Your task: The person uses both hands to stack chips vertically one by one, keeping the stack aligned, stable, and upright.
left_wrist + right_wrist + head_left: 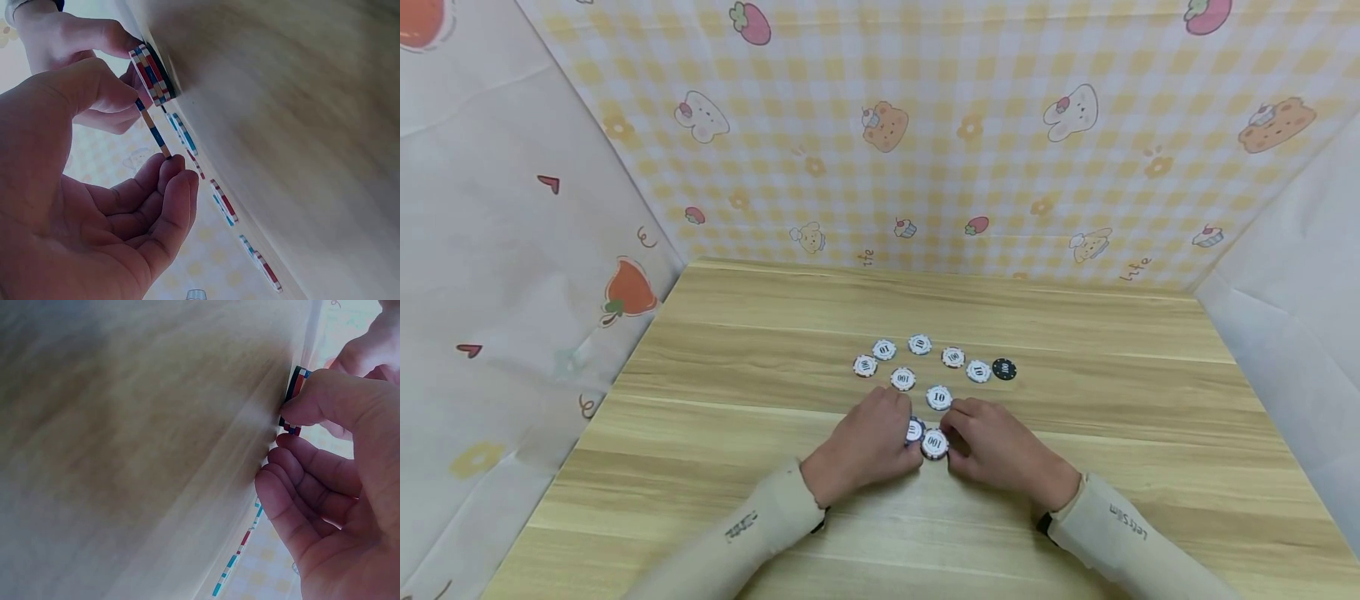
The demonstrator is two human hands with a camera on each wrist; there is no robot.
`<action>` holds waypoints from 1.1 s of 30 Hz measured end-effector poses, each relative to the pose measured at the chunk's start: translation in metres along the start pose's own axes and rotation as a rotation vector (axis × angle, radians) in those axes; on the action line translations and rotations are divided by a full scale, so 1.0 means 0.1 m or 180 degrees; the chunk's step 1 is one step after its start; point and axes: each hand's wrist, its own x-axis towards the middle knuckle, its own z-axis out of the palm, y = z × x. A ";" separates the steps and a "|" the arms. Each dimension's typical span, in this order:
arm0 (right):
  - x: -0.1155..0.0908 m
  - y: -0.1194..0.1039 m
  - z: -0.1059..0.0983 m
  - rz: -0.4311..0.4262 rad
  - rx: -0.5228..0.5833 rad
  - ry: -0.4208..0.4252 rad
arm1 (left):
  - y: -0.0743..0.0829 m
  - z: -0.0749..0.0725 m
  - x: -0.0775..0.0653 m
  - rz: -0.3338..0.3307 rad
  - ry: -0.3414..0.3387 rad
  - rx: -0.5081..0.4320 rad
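A blue-edged chip (pixel 914 430) marked 10 was pinched at its rim between the thumb and fingertips of the left hand (pixel 868 437), and was held just beside a stack of chips (pixel 935 444) topped by a 100. The stack was gripped at its right side by the thumb and curled fingers of the right hand (pixel 1000 447); red and blue edges were seen in it. Beyond the hands, a loose 10 chip (pixel 938 397) and a loose 100 chip (pixel 902 378) were laid on the wooden table (pixel 700 333). Farther out, five white-faced chips (pixel 920 343) were spread in an arc, with a black 100 chip (pixel 1004 368) set at its right end. The table was backed by yellow checked cloth (pixel 925 179)
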 end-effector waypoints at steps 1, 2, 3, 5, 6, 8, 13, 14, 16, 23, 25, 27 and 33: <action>0.00 0.00 0.00 0.0002 -0.0001 -0.0002 | 0.01 0.01 0.01 -0.0004 -0.0024 -0.0005; 0.00 0.00 0.00 0.0000 0.0002 -0.0003 | 0.01 0.02 0.01 -0.0010 -0.0053 -0.0008; 0.00 0.00 0.00 -0.0001 -0.0003 -0.0001 | 0.02 0.02 0.02 -0.0005 -0.0066 -0.0017; 0.00 0.01 0.00 0.0005 -0.0015 -0.0002 | 0.02 0.03 0.03 0.0013 -0.0100 -0.0033; 0.00 0.01 0.00 -0.0001 -0.0022 0.0002 | 0.03 0.03 0.04 0.0016 -0.0118 -0.0050; 0.00 0.01 0.00 -0.0018 -0.0031 0.0011 | 0.05 0.03 0.04 0.0035 -0.0126 -0.0095; 0.01 0.02 0.02 -0.0051 -0.0033 0.0032 | 0.09 0.02 0.06 0.0075 -0.0146 -0.0101; 0.01 0.02 0.02 -0.0056 -0.0033 0.0033 | 0.10 0.02 0.06 0.0075 -0.0154 -0.0105; 0.01 0.02 0.02 -0.0061 -0.0032 0.0031 | 0.11 0.04 0.07 0.0087 -0.0168 -0.0085; 0.02 0.02 0.01 -0.0078 -0.0023 0.0014 | 0.15 0.10 0.10 0.0098 -0.0193 -0.0097; 0.02 0.02 0.01 -0.0081 -0.0024 0.0017 | 0.16 0.11 0.10 0.0088 -0.0193 -0.0110; 0.01 0.03 0.02 -0.0077 -0.0033 0.0021 | 0.17 0.11 0.11 0.0076 -0.0187 -0.0135; 0.01 0.04 0.03 -0.0087 -0.0018 0.0023 | 0.20 0.12 0.12 0.0115 -0.0126 -0.0048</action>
